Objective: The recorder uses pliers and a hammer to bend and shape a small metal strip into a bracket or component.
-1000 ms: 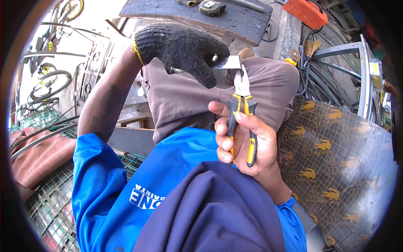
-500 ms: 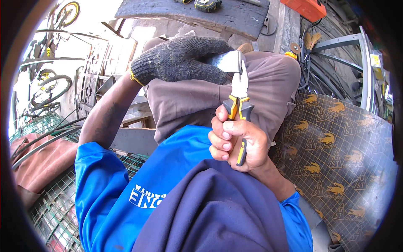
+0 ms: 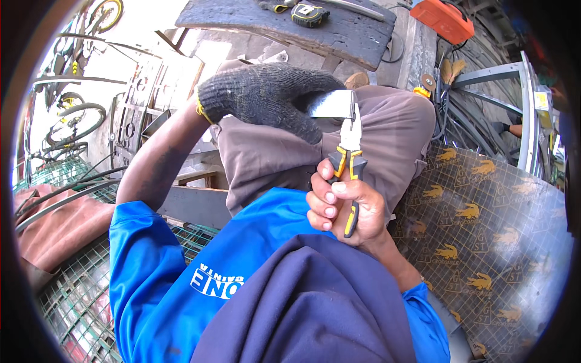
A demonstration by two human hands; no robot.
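Note:
A dark grey knitted glove covers my left hand (image 3: 266, 97), which is closed around a short, shiny piece of sheet metal (image 3: 331, 104). Its far end is hidden inside the glove. My bare right hand (image 3: 348, 202) grips a pair of pliers (image 3: 350, 138) with yellow and black handles, jaws pointing away from me. The tips of the jaws meet the right edge of the metal piece; whether they clamp it or only touch it I cannot tell. Both hands are above my lap, over brown trousers (image 3: 266, 145).
A dark wooden bench (image 3: 242, 18) ahead carries a tape measure (image 3: 309, 15). Beyond my right knee lie an angle grinder (image 3: 426, 88), an orange case (image 3: 445, 21) and a metal frame (image 3: 523, 109). A patterned board (image 3: 484, 242) is at my right, green wire mesh (image 3: 85, 290) at my left. Another person's gloved hand (image 3: 501, 127) shows far right.
The metal piece has turned, showing more of its bright face. My left thumb has spread from the fingers. The view has shifted slightly, and another person's hand has appeared at the far right.

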